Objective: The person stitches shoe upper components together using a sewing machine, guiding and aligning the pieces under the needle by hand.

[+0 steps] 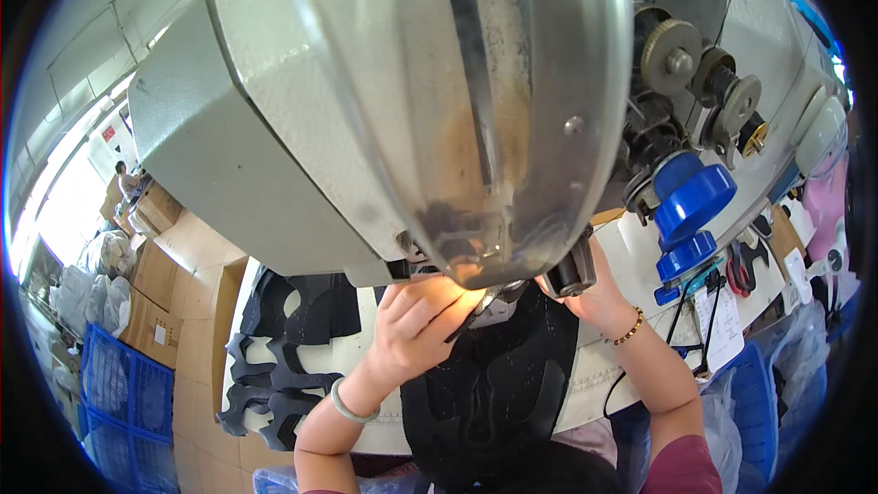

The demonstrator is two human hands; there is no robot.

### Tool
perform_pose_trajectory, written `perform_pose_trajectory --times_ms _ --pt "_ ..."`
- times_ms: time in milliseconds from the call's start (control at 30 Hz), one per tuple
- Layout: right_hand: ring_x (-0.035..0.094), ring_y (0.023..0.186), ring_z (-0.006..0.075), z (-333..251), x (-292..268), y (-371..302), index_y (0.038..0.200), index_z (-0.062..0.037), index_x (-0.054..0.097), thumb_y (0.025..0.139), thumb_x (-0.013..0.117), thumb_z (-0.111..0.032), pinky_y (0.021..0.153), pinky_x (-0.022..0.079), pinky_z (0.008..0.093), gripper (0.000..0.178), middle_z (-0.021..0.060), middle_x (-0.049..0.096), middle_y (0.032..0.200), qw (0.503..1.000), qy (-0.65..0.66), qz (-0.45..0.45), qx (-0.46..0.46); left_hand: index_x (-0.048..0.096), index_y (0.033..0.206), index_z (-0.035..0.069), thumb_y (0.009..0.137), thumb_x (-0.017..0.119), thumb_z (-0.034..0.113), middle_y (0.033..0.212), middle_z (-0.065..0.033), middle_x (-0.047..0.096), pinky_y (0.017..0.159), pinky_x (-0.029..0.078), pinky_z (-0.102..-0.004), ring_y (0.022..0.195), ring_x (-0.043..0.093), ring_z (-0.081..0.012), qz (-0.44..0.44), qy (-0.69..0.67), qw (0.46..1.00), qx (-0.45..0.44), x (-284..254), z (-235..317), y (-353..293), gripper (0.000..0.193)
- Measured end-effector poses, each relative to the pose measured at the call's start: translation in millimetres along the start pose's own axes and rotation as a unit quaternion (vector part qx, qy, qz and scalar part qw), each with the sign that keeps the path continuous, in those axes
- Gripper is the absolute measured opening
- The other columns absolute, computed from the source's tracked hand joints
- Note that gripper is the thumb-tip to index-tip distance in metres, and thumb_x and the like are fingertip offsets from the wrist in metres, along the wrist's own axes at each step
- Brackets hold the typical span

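The grey head of a sewing machine (274,146), with a clear curved guard (549,220) in front, takes up the upper middle. A small lamp glows by the needle area. Bent fingers of my left hand (416,325) pinch the edge of a black padded fabric piece (494,393) beside the presser foot (498,305). The piece hangs toward me over the table edge. To the right of the foot, my right hand (599,293) lies at the fabric's far right side; its fingers are hidden behind the guard and a dark cylindrical part (572,270).
Cut black fabric pieces (293,357) lie on the table at left. Blue knobs (693,197) jut from the machine. Right of them are red-handled scissors (737,270) and a paper sheet (721,325). Blue crates (128,384) and cardboard boxes (151,320) stand left; a person sits far off.
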State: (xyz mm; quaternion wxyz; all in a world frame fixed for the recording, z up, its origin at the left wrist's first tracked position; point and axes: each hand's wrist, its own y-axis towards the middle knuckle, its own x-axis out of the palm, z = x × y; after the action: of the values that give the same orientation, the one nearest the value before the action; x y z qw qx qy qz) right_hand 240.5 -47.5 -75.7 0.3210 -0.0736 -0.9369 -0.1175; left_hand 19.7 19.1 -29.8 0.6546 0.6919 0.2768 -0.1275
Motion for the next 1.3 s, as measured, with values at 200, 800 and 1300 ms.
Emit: perform_pose_trajectory --times_ms 200,800,1300 --pt "0.057 0.052 0.0197 -16 23 -3 0.096 -0.0021 0.054 0.093 0.047 -0.019 0.041 0.044 0.0271 0.019 0.0105 0.058 0.073 0.999 0.001 -0.004 0.035 0.066 0.078 0.007 0.055 0.079 0.006 0.085 -0.003 0.061 0.07 0.05 -0.0313 0.081 0.061 -0.0242 0.019 -0.079 0.996 -0.023 0 -12 1 0.026" --pt "0.063 0.066 0.0291 -5 31 -32 0.098 0.0036 0.053 0.086 0.053 -0.007 0.052 0.052 0.036 0.016 0.0201 0.062 0.084 0.995 -0.066 0.034 -0.065 0.067 0.08 0.004 0.063 0.071 0.004 0.09 -0.0039 0.062 0.077 0.047 -0.0343 0.087 0.059 -0.0196 -0.02 0.025 0.997 -0.069 -3 16 5 0.018" --pt "0.058 0.064 0.0211 18 35 -51 0.103 0.0081 0.055 0.087 0.046 -0.013 0.054 0.046 0.0308 0.028 0.0148 0.06 0.085 0.998 -0.04 0.028 -0.042 0.06 0.083 0.002 0.07 0.069 0.008 0.093 -0.0122 0.059 0.075 0.053 -0.0428 0.087 0.061 -0.0314 0.016 0.066 0.998 0.0 5 9 -1 0.017"
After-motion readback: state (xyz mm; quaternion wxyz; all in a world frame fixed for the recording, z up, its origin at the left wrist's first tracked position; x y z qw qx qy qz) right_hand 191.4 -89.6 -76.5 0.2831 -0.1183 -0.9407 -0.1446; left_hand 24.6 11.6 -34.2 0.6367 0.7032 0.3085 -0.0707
